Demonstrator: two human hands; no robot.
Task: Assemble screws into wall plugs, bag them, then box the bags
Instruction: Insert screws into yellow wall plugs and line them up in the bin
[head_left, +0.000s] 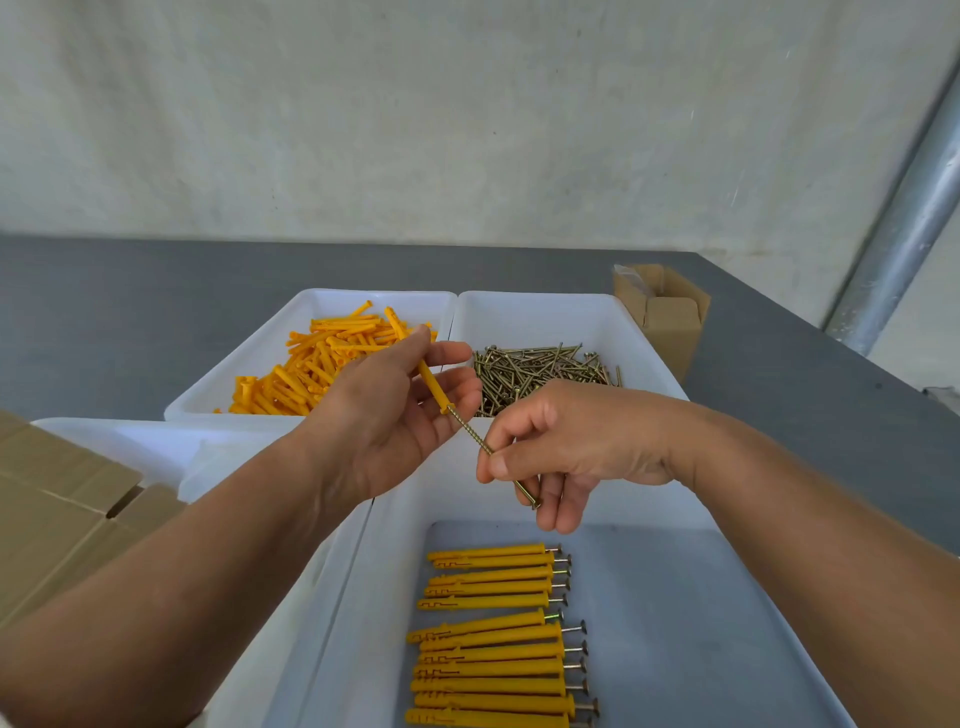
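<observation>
At frame centre my left grip clamps an orange wall plug; my right grip, just lower right, pinches the screw whose tip sits in the plug's end.

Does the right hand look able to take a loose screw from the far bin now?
Probably not yet: the right hand pinches a screw entering the wall plug, though the screw pile lies uncovered.

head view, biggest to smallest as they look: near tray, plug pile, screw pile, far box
1. near tray
2. plug pile
3. screw pile and far box look alike; box sits farther back, so unranked
</observation>
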